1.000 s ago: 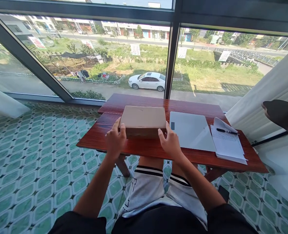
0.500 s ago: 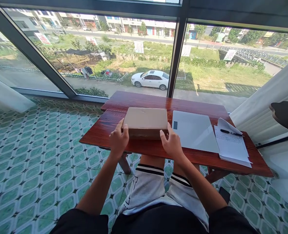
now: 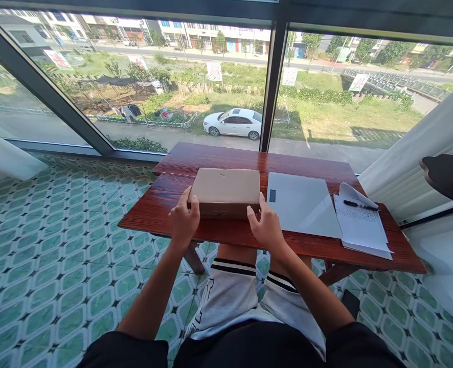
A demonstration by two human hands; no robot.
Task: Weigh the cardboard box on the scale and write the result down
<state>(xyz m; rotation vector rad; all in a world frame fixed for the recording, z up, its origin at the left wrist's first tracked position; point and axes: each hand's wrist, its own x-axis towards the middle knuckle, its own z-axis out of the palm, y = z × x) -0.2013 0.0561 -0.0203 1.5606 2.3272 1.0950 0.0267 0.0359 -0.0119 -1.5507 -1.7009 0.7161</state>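
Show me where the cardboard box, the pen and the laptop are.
cardboard box (image 3: pixel 226 185), head view, middle of its top face
pen (image 3: pixel 355 205), head view, middle of its barrel
laptop (image 3: pixel 303 203), head view, centre of its closed lid

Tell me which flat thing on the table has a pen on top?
The white stack of paper sheets at the table's right end; the black pen lies on it. The brown cardboard box and grey closed laptop carry nothing.

Strong daylight is pouring in through the tall dark-framed glass window (image 3: pixel 196 87), glaring off the glossy reddish-brown wooden surface (image 3: pixel 226 232). The green patterned tiled floor (image 3: pixel 65 255) is lying in softer shade. Straight lines are bending near the edges; focus is staying sharp.
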